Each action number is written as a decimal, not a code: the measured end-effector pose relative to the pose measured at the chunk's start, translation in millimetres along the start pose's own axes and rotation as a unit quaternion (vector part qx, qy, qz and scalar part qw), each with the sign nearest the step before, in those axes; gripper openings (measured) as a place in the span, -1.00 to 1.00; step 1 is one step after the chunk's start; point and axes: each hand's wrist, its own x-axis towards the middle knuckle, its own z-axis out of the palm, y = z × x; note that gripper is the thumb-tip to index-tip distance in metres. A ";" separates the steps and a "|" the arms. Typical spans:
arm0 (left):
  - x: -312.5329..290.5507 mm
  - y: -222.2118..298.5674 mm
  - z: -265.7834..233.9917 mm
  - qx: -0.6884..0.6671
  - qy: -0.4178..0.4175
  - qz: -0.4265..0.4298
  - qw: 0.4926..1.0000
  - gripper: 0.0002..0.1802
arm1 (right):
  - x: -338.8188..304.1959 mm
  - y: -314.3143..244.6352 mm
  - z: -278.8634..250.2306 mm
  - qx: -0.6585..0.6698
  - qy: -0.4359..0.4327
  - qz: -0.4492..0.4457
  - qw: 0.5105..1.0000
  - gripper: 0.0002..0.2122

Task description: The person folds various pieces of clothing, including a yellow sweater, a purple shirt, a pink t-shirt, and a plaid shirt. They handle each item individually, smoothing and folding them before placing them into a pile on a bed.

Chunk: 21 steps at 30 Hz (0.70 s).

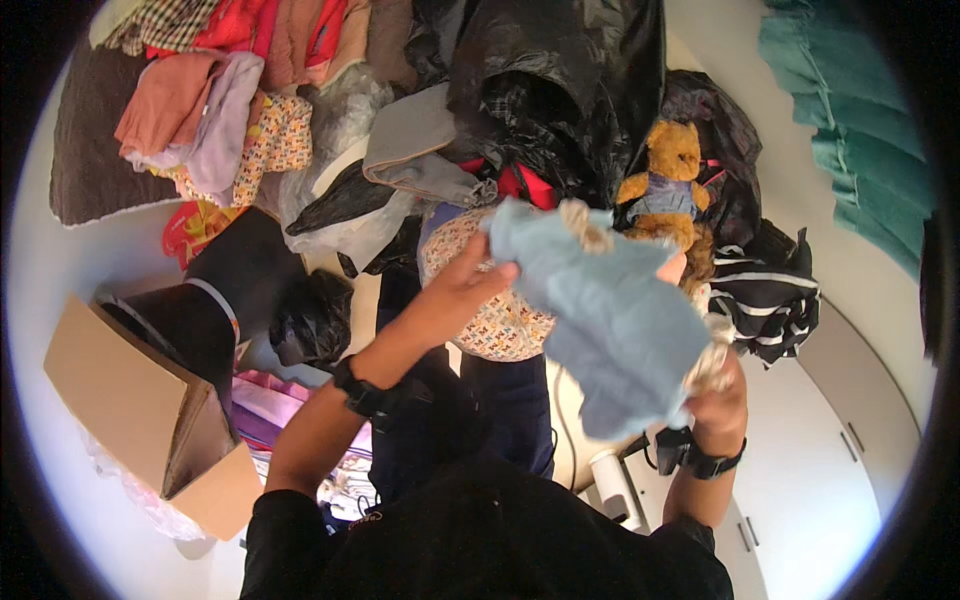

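Observation:
A light blue cloth garment point(615, 315) with cream, ruffled trim is stretched between my two hands, slightly blurred. My left hand point(462, 297) pinches its upper left edge between thumb and fingers. At the lower right, my right hand point(722, 398) grips the garment by the cream trim. Beneath it and partly covered is a rounded bundle of small-patterned cloth point(500, 332), close to my lap. Just beyond the garment sits a brown teddy bear point(672, 155) in a blue-grey outfit. Folded grey cloth point(408, 130) lies past my left hand.
Large black plastic bags point(570, 60) fill the far middle. Folded clothes point(175, 110) are piled at far left. An open cardboard box point(120, 385) stands at near left. A black-and-white striped item point(765, 290) lies to the right, by white cabinets point(805, 450) and a teal curtain point(850, 110).

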 end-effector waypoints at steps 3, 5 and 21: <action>13.0 -10.8 21.4 -0.094 -0.112 -0.106 0.984 -0.37 | -21.4 -5.7 0.3 -0.046 -0.115 -0.014 0.992 -0.85; 8.7 -12.5 31.4 -0.210 -0.145 -0.168 0.952 -0.44 | -29.6 1.6 -3.4 -0.092 -0.177 -0.088 0.976 -0.85; -75.0 -71.6 -29.7 0.307 0.144 -0.042 0.940 -0.58 | -84.7 209.8 -35.8 -0.170 0.165 0.223 0.945 -0.62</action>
